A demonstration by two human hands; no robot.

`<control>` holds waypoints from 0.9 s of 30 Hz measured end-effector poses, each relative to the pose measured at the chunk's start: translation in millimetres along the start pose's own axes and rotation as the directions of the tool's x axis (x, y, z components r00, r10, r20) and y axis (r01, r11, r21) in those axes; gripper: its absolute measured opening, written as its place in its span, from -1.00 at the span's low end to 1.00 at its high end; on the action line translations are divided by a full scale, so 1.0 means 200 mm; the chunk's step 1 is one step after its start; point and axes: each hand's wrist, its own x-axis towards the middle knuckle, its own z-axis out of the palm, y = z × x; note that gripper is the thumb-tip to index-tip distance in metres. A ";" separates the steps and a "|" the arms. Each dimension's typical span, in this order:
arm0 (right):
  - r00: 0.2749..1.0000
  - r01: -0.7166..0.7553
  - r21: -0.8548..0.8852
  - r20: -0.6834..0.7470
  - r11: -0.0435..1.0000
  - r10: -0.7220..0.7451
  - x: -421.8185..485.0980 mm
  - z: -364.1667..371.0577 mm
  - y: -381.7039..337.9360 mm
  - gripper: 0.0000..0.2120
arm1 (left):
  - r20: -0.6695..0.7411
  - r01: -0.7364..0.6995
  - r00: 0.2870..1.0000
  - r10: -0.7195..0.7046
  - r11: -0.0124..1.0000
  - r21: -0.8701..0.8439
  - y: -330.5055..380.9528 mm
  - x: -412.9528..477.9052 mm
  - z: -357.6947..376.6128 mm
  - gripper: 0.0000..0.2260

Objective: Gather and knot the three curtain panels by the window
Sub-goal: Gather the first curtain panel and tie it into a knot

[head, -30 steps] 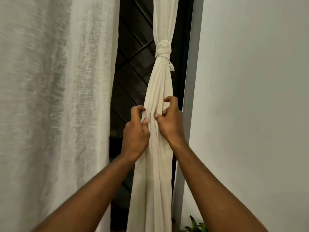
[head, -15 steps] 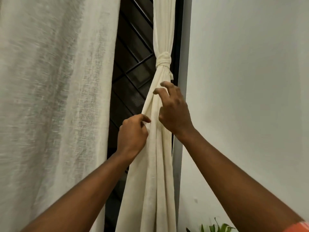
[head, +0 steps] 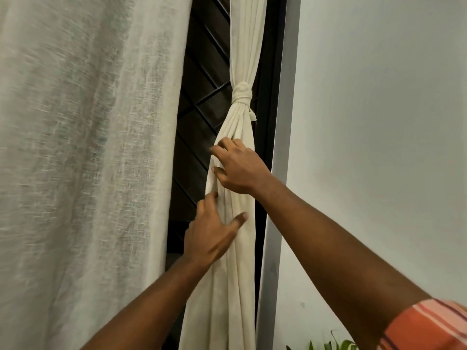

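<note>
A cream curtain panel (head: 235,286) hangs in a gathered bunch against the dark window, tied in a knot (head: 242,93) above my hands. My right hand (head: 238,168) sits a little below the knot, its fingers curled into the folds at the panel's left edge. My left hand (head: 211,232) lies lower on the same panel, fingers spread flat on the cloth and thumb out to the right. A wide, loose, sheer curtain panel (head: 83,160) hangs flat on the left, untouched.
A dark window grille (head: 202,117) shows between the two panels. A grey window frame (head: 281,160) runs down just right of the knotted panel, with a plain white wall (head: 379,135) beyond. Green plant leaves (head: 333,344) poke up at the bottom right.
My left hand has opened from a pinch and now lies spread on the cloth lower down. My right hand has shifted left and curled into the folds below the knot.
</note>
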 end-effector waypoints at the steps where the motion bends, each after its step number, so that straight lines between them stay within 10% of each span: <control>1: 1.000 0.007 -0.028 0.007 1.000 -0.007 0.01 0.02 0.00 -0.56 | 0.003 0.015 1.000 -0.015 1.000 0.023 -0.01 0.00 0.03 -0.13; 5: 0.975 -0.095 -0.082 0.193 0.992 0.109 0.02 0.08 0.02 -0.57 | -0.038 -0.002 0.999 0.007 0.993 0.117 -0.05 -0.02 0.20 0.01; 11: 0.763 -0.281 -0.046 0.596 0.959 0.252 -0.08 0.21 0.06 -0.63 | -0.094 0.005 0.996 0.013 0.982 0.188 -0.17 -0.12 0.46 -0.31; 16: 0.935 -0.225 -0.128 0.250 0.966 0.251 -0.08 0.21 0.11 -0.69 | -0.103 -0.171 0.976 0.194 0.966 0.195 -0.16 -0.18 0.54 -0.46; 20: 0.959 -0.228 -0.095 0.153 0.969 0.240 -0.05 0.25 0.11 -0.71 | -0.053 -0.055 0.996 0.069 0.972 0.228 -0.16 -0.15 0.60 -0.38; 27: 0.698 -0.361 0.044 0.675 0.931 0.239 -0.50 0.66 -0.07 -0.72 | -0.016 0.289 0.957 -0.289 0.957 0.022 -0.42 -0.36 0.76 -0.47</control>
